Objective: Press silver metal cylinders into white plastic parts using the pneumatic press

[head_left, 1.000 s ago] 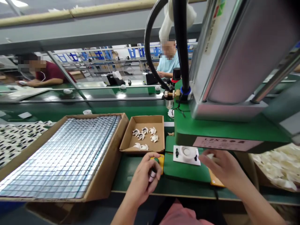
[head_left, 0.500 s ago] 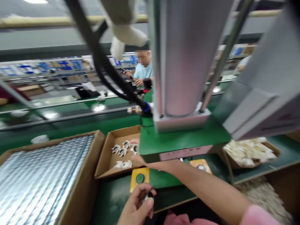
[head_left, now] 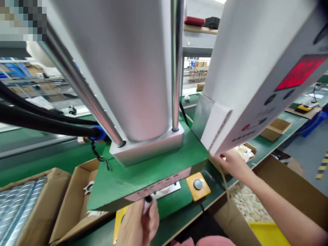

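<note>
Tubes (head_left: 23,205) of shiny metal are lying in rows at far left, filling a cardboard box (head_left: 48,191) that is running out of view. Black hoses (head_left: 51,123) are crossing above it toward a blue fitting (head_left: 99,133) on the press. Next along, a smaller carton (head_left: 74,201) is standing on the green table (head_left: 97,234), a few white finned parts (head_left: 89,187) showing inside; the press is covering the rest. A yellow button box (head_left: 118,222) is sitting beside the carton, mostly hiding behind the left hand (head_left: 133,222). Left hand: fingers curling around a single metal tube (head_left: 146,206), gripping it, dark open end pointing up. The tube is tilting just in front of the press's lower edge.

The press is filling the middle: silver cylinder (head_left: 138,68) standing over a thick green block (head_left: 143,167). Under the block, a white plate (head_left: 167,190) is partly showing. To its right, a second yellow button box (head_left: 197,186) is lying in full view. A control box (head_left: 256,102) is leaning into view above, its red display (head_left: 302,71) glowing, digits blurring.

Right hand (head_left: 233,164): reaching out below the control box's lower corner, near a carton of pale pieces (head_left: 243,152). Fingertips are partly hiding; cannot tell whether they are grasping anything. Below the right forearm, a yellow bin (head_left: 266,232) is showing.
</note>
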Demonstrator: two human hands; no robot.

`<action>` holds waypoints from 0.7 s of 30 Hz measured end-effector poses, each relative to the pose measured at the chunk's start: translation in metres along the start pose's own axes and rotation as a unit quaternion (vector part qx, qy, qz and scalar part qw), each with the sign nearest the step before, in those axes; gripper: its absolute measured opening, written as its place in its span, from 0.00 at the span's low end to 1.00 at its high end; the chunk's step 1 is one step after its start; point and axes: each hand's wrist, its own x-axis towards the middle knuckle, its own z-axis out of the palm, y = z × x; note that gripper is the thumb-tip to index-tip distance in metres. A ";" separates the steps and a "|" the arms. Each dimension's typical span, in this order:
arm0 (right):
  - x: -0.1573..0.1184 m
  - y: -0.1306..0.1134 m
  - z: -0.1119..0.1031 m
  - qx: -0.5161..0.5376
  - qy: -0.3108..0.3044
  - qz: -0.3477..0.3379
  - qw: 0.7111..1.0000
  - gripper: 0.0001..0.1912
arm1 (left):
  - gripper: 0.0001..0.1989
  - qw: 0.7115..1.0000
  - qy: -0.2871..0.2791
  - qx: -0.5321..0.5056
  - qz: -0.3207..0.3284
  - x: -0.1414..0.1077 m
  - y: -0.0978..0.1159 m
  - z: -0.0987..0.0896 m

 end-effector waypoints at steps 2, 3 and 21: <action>0.016 0.034 -0.004 -0.041 0.020 0.025 0.999 0.15 | 0.13 0.998 -0.029 -0.022 0.043 0.014 0.003 0.021; 0.024 0.046 -0.003 -0.053 0.021 0.031 0.998 0.15 | 0.12 0.996 -0.041 -0.049 0.061 0.020 0.004 0.031; 0.028 0.076 0.010 -0.168 0.064 0.111 0.977 0.17 | 0.11 0.993 0.012 -0.066 0.097 0.022 -0.006 0.051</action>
